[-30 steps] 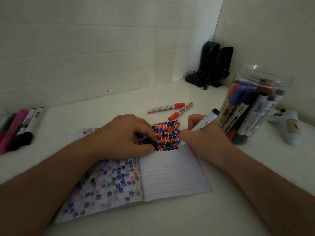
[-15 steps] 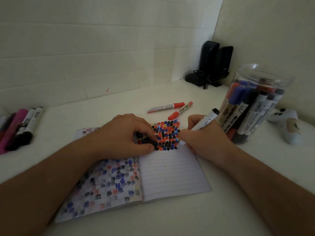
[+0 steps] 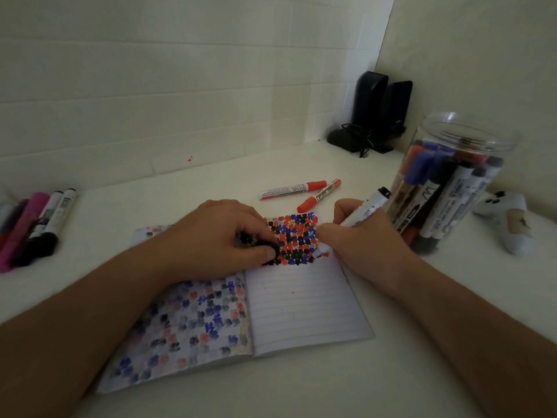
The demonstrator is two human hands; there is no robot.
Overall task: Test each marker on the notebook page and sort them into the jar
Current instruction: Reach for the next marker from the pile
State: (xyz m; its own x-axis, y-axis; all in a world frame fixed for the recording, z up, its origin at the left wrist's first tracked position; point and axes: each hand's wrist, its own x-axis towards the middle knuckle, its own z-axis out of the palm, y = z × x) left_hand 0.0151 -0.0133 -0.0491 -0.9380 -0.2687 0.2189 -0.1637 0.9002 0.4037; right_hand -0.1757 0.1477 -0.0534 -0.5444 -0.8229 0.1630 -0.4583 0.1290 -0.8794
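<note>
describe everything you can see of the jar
The jar is clear, looks like plastic, round and tall, with a ridged rim and no lid on it. It stands upright on the white desk at the right, just beyond the right hand; whether they touch is unclear. It is packed with capped markers, standing or leaning, in blue, red and black.

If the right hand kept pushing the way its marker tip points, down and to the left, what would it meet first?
The right hand holds a white marker whose tip is at the lined notebook page, beside the patch of red, blue and black marks. It would meet that page first; whether it already touches is unclear.
</note>
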